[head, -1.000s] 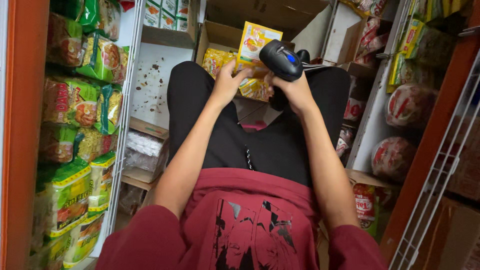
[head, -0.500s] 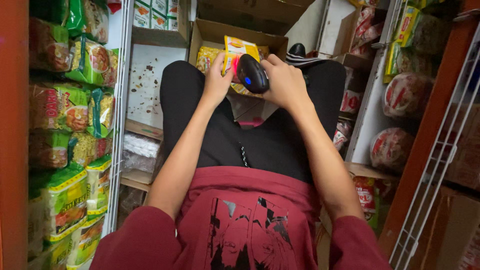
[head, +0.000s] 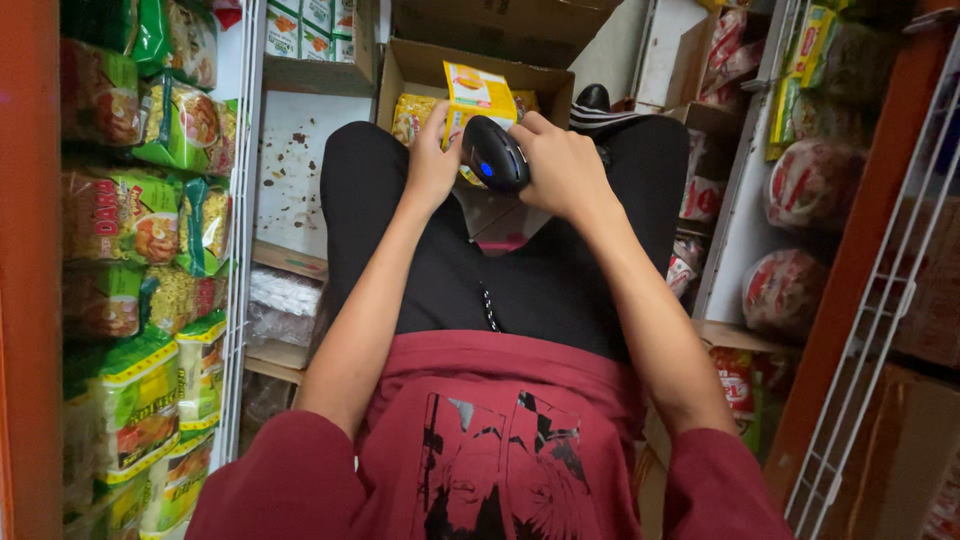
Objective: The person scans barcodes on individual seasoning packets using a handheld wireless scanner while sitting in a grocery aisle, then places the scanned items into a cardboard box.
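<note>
Your left hand (head: 432, 160) grips a yellow noodle packet (head: 478, 92) above the open brown cardboard box (head: 400, 75); your right hand (head: 565, 165) is closed around a black handheld scanner (head: 495, 155), touching the packet. Stocked white wire shelves (head: 245, 200) close in on both sides of the narrow aisle.

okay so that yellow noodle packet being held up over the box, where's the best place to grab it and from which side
Probably its left edge, from the left. The yellow packet stands upright over the open cardboard box; the left hand already pinches its lower left side, while the right hand holds the black scanner across its lower right.
</note>
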